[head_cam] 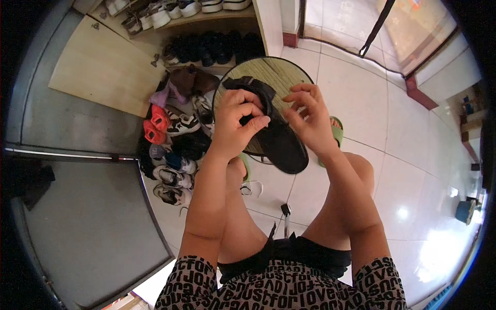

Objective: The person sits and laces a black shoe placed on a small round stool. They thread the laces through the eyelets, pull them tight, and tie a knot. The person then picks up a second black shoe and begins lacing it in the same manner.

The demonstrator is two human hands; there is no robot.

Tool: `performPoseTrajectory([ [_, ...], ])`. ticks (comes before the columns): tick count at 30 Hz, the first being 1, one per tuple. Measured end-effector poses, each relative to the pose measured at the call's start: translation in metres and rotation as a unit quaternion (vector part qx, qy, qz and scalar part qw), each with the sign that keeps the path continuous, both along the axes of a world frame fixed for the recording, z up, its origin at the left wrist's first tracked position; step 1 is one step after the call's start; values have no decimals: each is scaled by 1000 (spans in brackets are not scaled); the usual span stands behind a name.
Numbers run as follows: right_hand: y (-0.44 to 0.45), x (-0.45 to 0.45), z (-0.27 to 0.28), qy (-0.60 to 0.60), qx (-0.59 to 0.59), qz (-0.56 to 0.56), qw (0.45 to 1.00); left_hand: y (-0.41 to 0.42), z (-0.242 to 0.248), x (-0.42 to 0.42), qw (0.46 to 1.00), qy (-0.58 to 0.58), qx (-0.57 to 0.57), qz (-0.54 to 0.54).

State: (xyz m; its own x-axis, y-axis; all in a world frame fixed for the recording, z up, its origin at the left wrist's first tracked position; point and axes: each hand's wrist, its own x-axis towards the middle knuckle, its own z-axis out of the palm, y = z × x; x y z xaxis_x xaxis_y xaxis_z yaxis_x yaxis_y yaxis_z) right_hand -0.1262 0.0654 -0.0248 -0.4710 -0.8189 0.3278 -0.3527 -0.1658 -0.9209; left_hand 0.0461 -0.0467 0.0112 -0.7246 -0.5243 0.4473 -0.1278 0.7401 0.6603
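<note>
A black shoe (283, 145) lies on a small round wood-grain table (286, 71), its toe sticking out past the table's near edge towards me. My left hand (242, 118) is over the shoe's opening, fingers curled and thumb near the fingertips; whether it pinches part of the shoe is hard to tell. To the right of the shoe my right hand (308, 116) is raised with its fingers bent and apart, with nothing seen in it. A strap (248, 82) crosses the shoe's far end.
Many shoes, among them red ones (156, 124) and white-and-grey sneakers (172, 177), crowd the floor on the left. Behind them stands a shoe cabinet (217, 22) with filled shelves and an open door panel (106, 69). Green slippers (336, 131) are on my feet beside the table.
</note>
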Motion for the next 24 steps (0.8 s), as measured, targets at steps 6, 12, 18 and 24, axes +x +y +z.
performPoseTrajectory([
  [6,-1,2,-10,-142,-8,31,989,11,6,-11,997,-48,-48,-38],
  [12,6,10,6,10,-1,74,997,13,5,-11,988,-90,-125,8],
  [18,9,12,1,-43,-14,92,995,16,1,-16,983,-85,-159,22],
  [24,7,7,10,-188,18,74,979,28,-7,-28,987,-25,-135,79],
])
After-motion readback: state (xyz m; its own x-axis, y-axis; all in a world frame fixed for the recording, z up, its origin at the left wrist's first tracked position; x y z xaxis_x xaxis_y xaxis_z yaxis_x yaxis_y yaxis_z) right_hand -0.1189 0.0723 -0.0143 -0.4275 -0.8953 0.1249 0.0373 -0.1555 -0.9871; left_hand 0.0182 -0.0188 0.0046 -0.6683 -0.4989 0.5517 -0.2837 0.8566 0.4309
